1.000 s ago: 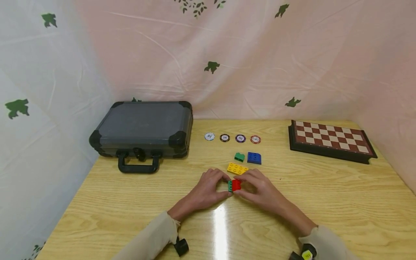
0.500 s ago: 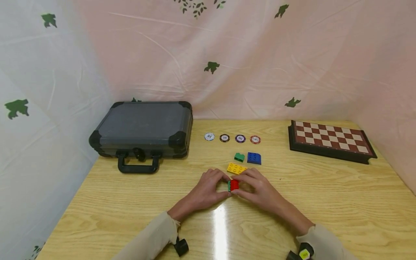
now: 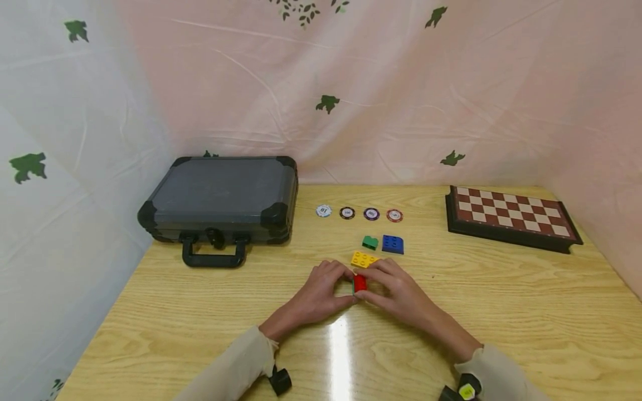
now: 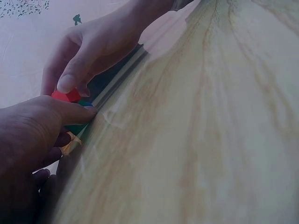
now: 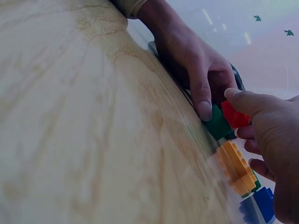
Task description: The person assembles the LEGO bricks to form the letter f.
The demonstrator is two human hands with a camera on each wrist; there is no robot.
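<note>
My left hand (image 3: 326, 292) pinches a green toy brick (image 5: 217, 123) between thumb and fingers, low over the table. From the other side my right hand (image 3: 401, 292) pinches a red toy brick (image 3: 359, 283) between thumb and fingertips. The red brick sits right at the upper side of the green one, which it mostly covers in the head view. Just beyond the hands lies a yellow studded brick (image 3: 363, 259), partly behind the right fingers. Behind it are a small green brick (image 3: 370, 242) and a blue brick (image 3: 393, 244) with one rounded corner.
Several poker chips (image 3: 348, 213) lie in a row near the back of the wooden table (image 3: 210, 317). A grey case (image 3: 223, 192) with a black handle stands at the back left. At the back right lies a folded chessboard box (image 3: 511, 214). A patterned cloth hangs behind.
My right hand has shifted slightly left with the red brick, which now covers more of the green brick in the head view. My left hand has stayed in place.
</note>
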